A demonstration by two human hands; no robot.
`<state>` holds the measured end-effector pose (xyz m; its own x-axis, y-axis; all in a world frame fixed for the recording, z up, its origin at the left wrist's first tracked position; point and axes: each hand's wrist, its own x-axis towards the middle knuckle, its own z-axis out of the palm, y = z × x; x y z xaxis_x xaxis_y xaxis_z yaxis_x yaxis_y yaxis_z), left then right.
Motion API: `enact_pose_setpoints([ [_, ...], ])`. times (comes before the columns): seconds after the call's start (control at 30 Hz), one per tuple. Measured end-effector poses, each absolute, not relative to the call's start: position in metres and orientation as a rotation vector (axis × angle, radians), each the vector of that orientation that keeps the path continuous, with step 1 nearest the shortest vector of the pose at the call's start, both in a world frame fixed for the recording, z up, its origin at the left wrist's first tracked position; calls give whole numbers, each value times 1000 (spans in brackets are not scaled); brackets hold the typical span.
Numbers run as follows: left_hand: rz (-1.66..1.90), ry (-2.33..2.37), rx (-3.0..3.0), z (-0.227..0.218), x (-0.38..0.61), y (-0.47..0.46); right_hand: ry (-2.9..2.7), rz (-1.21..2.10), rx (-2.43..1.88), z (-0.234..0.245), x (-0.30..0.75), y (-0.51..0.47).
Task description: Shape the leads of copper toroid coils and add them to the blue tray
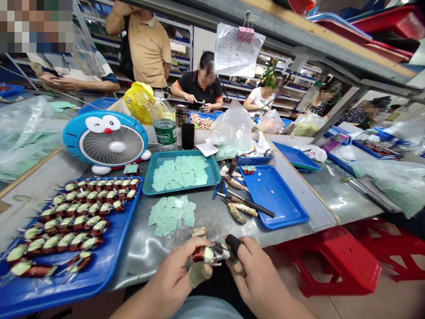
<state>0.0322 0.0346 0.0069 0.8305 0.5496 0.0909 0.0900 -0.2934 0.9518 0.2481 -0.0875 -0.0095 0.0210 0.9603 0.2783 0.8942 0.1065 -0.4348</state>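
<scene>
My left hand point(181, 270) is closed around a small copper-wound coil point(202, 254) with a pale core, held just above the table's near edge. My right hand point(254, 274), a black cot on one finger, pinches the coil's wire ends from the right side. Left of my hands, a blue tray point(109, 261) holds several rows of similar wound coils point(79, 217). Loose pale green paper squares point(172, 215) lie on the metal table just beyond my hands.
A teal tray point(151, 170) holds more green squares. Pliers and hand tools point(241, 206) lie beside a nearly bare blue tray point(279, 204). A blue cartoon fan point(106, 141), a water bottle point(164, 122) and plastic bags stand behind. Several people work across the table. Red stools point(335, 261) stand right.
</scene>
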Motion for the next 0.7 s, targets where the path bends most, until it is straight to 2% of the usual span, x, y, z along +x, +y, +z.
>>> enact_pose_setpoints([
  [0.33,621,426,1817,2,15,37,-1982,54,-1772,5,234,-69],
  [0.57,886,702,1723,-6,-11,48,-1819,363,-1798,-13,210,-61],
  [0.7,805,723,1655,-11,-26,53,-1888,442,-1893,-26,212,-56],
])
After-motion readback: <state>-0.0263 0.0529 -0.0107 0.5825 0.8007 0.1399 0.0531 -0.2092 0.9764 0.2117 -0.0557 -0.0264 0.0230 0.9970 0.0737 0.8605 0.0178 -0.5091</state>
